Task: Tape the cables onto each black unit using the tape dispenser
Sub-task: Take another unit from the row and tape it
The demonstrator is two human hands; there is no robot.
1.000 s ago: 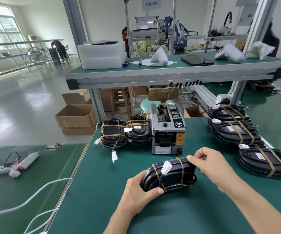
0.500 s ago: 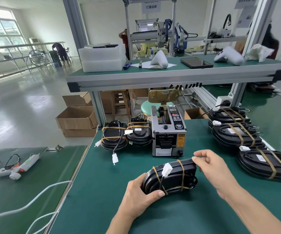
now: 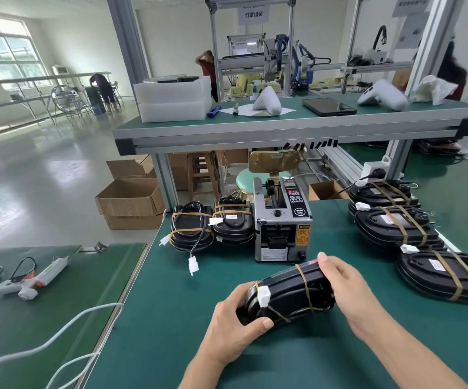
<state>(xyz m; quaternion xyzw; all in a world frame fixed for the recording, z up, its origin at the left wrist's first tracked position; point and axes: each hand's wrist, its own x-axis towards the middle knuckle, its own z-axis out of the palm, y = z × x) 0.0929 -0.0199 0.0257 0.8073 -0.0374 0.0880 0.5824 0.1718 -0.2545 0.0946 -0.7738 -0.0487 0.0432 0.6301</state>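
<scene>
Black and shiny, the oval plastic unit (image 3: pixel 289 296) sits between the person's two hands, near the front edge of the green work table (image 3: pixel 171 318). It is tipped up on its side, not lying flat. Its long way runs from near-left to far-right, so one end points at each hand.

The left hand (image 3: pixel 235 324) grips the near-left end, with the thumb curled over the front and the other fingers wrapped behind. The right hand (image 3: pixel 345 287) holds the far-right end, its fingers bent around the top edge and one fingertip sticking up. Both hands are clamped on the unit.

Two thin brown tape bands (image 3: pixel 304 287) already go around it, and a small white plug (image 3: pixel 263 295) on a dark cable sticks out by the left thumb.

Just behind the unit, a little farther away, stands the grey metal tape dispenser (image 3: pixel 282 223). Its front slot faces the person. The right hand is the closer one to it, so I think that hand would reach for any new strip of tape.

Three more taped black units (image 3: pixel 395 220) lie in a row on the right. Two others (image 3: pixel 210 228) sit to the left of the dispenser.
</scene>
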